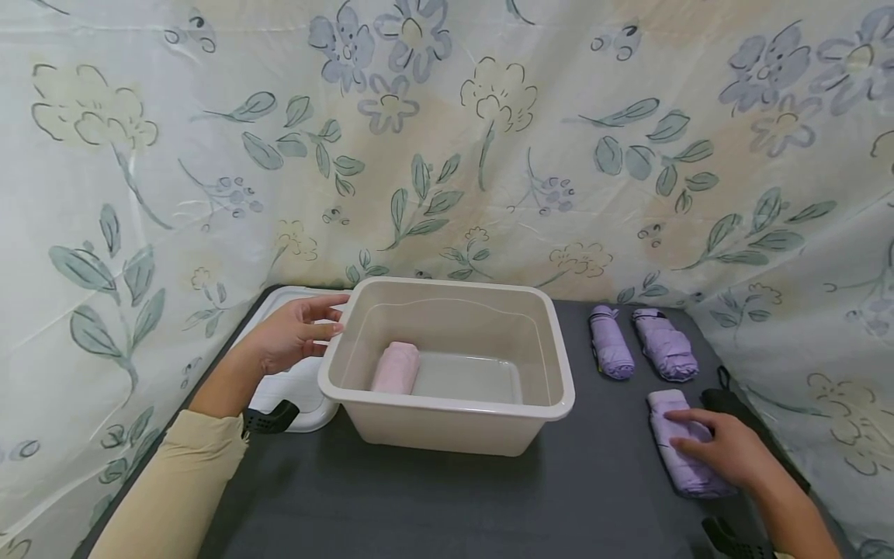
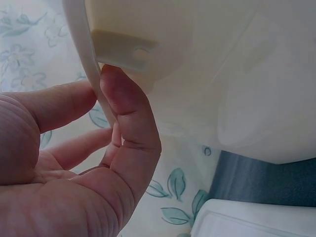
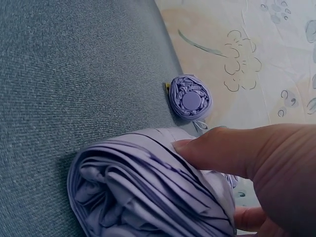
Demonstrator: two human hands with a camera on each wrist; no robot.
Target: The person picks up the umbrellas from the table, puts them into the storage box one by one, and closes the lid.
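A beige plastic tub [image 1: 447, 423] was set on the dark grey table [image 1: 433, 505]. Its left rim was touched by the left hand [image 1: 289, 334]. In the left wrist view, the rim [image 2: 91, 74] was pinched between the thumb and the fingers [image 2: 64, 101], with the thumb under the edge. A folded pink umbrella [image 1: 395, 367] was seen lying inside the tub, on the left side of its floor.

The right hand [image 1: 726, 449] was laid on a folded purple umbrella [image 1: 680, 458] at the right side of the table, near the front. Its fingers [image 3: 222, 148] were curled over the top of the umbrella, so the umbrella was held against the table. Two more purple umbrellas were laid side by side further back, one [image 1: 611, 341] nearer the tub and one [image 1: 665, 345] to its right. They were well apart from the held one.

A white lid [image 1: 293, 384] was seen lying flat just left of the tub, partly under the left hand. A flowered cloth [image 1: 447, 140] was hung behind the table.
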